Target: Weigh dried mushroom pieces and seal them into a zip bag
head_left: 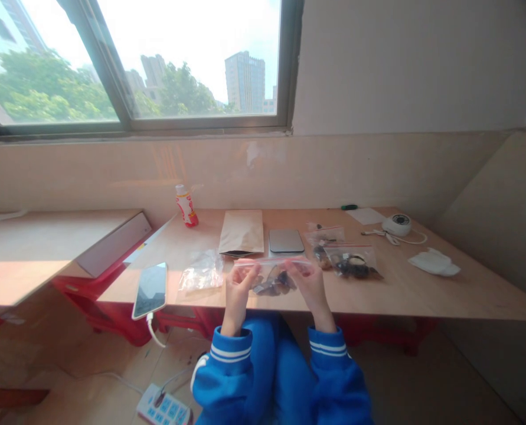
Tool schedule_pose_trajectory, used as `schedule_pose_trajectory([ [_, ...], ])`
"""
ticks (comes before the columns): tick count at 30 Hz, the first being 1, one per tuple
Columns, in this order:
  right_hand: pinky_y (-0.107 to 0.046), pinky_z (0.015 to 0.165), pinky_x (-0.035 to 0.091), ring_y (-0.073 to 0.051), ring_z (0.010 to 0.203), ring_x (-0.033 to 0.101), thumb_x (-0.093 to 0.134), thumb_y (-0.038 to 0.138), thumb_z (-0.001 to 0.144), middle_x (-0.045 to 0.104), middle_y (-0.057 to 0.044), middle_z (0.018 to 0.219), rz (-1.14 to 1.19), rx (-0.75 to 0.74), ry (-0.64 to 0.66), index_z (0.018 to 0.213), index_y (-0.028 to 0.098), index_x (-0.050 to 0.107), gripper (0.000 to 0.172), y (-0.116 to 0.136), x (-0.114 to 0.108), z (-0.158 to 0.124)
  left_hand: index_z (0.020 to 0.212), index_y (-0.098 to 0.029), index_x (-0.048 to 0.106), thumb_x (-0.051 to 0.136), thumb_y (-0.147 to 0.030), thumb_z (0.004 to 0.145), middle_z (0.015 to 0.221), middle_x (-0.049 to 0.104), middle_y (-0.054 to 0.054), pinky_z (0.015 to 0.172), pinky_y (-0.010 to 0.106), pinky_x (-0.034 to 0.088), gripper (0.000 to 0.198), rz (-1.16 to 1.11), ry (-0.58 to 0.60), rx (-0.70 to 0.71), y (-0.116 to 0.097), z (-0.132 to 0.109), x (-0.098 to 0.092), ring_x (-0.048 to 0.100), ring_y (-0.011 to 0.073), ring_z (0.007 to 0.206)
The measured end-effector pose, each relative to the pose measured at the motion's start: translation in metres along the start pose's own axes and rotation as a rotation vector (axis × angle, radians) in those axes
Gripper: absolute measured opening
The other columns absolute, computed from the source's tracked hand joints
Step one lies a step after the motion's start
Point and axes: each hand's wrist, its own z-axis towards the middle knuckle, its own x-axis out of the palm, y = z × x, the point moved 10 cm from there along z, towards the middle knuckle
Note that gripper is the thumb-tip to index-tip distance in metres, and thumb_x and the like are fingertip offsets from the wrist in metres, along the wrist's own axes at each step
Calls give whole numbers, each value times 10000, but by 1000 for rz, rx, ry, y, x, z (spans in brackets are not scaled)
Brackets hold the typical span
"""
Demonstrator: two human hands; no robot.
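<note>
At the near edge of the wooden table (422, 289), holding a clear zip bag (274, 270) over the tabletop, pinching its top strip with the left hand (239, 284) at one end and the right hand (307, 282) at the other, both clamped on the plastic. Keeping that strip stretched taut and level, seemingly letting the dark dried pieces (277, 287) sag to the bottom, clear of the seal. Showing a thin red line along the closure and see-through sides. Leaving more filled zip bags (351, 262) just to the right, a crumpled bag (201, 271) to the left, a kraft paper pouch (241, 232) and a grey slab (286, 241) behind.
</note>
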Motion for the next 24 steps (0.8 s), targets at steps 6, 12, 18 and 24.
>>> schedule_pose_trajectory([
  [6,-284,573,528,-188,631,659,700,404,727,723,-43,688,-41,-39,-30,747,184,696,221,11,1,-5,764,-135,638,727,-402,695,672,663,14,596,238,516,289,39,-80,-9,0,-4,-4,637,132,609],
  [12,-308,639,540,-190,662,664,682,384,744,718,-38,708,-25,-91,-140,738,186,679,198,15,-8,-6,772,-142,654,725,-400,701,667,666,13,602,238,516,277,30,-73,64,-8,-6,5,638,136,629],
  [18,-271,563,529,-169,657,642,703,407,741,707,-33,750,110,4,77,836,199,689,230,5,6,-7,868,-136,692,739,-357,704,736,697,27,630,216,498,279,-31,78,-16,0,-8,17,636,121,662],
  [24,-212,379,432,-120,480,550,725,435,707,652,1,610,96,89,121,790,187,696,263,-7,13,-7,772,-131,699,755,-360,684,692,694,30,623,230,488,252,31,52,-8,6,-3,9,622,130,635],
])
